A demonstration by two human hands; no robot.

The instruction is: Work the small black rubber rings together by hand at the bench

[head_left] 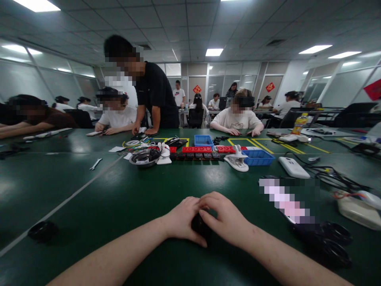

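Note:
Both of my hands meet over a small black object [200, 225] on the dark green table [119, 222], straight in front of me. My left hand [185, 219] curls round its left side, thumb toward me. From the right, my right hand [222, 212] closes over the top with bent fingers. Most of the black object is covered, so its kind does not show. To the left lies a black ring-shaped part [43, 231]. On the right, more black ring-shaped parts [336, 244] lie beside a blurred-out phone-like thing [282, 200].
Farther off stand red and black socket strips [196, 150], blue bins [258, 157] [203, 140], a metal bowl with cables [145, 158] and a white clip base [236, 161]. A wrench [95, 164] lies left; a white device [294, 167] and cables sit right. People work across the table.

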